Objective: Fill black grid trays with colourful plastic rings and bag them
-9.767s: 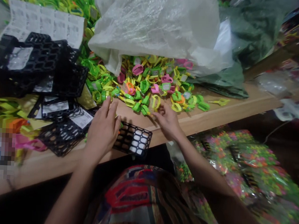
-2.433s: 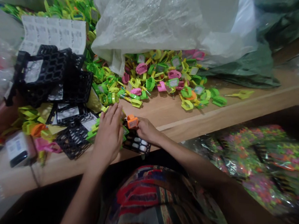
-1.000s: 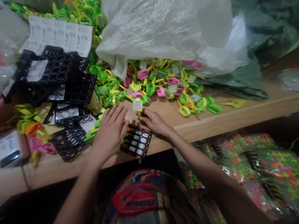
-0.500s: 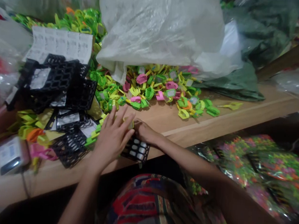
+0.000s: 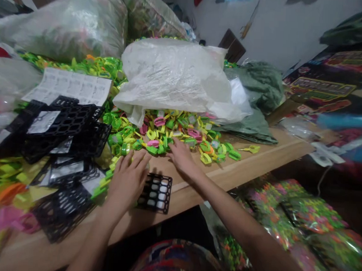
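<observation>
Since the frame just before, our right hand (image 5: 181,157) has moved up from beside our left hand (image 5: 128,179) to the near edge of the loose pile of small green, yellow, pink and orange plastic pieces (image 5: 195,133). Our view has tilted up too, bringing in a pale wall (image 5: 277,31) and a dark printed box (image 5: 332,84), and more of the black plastic lattice tray (image 5: 155,193) is uncovered.

Our right fingertips are at the pile; we cannot tell whether they grasp a piece. Our left hand lies palm down, fingers extended and unclenched, over the tray's left part and the end of a row of bright green pieces (image 5: 102,186). Whether anything is held beneath it is hidden from us. The tray rests on the light wooden tabletop (image 5: 236,170), just right of our left hand and nearer to us than our right hand, with pale oval shapes showing in its openings.

On the box, yellow-outlined capitals seem to read "FORMULA", though they are blurred. The white sheet of printed labels (image 5: 72,85), behind the stacked black lattice trays (image 5: 68,121), and the white stickers on them carry print too small for us to read.
</observation>
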Demonstrator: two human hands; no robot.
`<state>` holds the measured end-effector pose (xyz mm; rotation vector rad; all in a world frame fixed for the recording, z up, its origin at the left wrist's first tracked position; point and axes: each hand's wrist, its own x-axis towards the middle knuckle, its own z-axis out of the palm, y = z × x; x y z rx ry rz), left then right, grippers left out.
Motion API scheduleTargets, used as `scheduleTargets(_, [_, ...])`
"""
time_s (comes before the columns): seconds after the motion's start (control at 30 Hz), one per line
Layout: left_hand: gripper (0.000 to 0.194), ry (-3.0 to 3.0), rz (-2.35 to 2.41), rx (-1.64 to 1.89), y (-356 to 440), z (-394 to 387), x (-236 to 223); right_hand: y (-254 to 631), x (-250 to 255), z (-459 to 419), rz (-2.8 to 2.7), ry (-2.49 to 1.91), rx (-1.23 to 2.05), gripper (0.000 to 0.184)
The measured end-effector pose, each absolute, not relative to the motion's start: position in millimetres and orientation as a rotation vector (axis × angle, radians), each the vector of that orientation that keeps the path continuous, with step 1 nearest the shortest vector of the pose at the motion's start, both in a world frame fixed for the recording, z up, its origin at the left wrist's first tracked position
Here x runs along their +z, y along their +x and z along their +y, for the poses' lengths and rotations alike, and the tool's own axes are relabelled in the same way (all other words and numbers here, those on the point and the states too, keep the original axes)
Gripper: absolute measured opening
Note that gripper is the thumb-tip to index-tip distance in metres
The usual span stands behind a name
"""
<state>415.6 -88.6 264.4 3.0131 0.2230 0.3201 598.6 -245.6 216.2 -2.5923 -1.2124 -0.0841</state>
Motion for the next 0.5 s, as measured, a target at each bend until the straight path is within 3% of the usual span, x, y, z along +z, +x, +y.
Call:
scheduleTargets(0.17, [0.049,2.933,0.183,0.3,411.2,-87.0,271.8,557.5,219.3,-275.2,-1.299,-2.398,0.154,0.032])
scheduleTargets(0.27, [0.052,2.834,0.187,0.382,394.8,-82.9,279.8,569.9,229.0,-288.0,-1.274,-2.273,0.251,0.021])
scheduleTargets(0.5, [0.045,2.632,0.34,0.595,356.6,-74.6,274.9,608.3,227.8,-262.7,-1.491,-2.287,0.055,0.022])
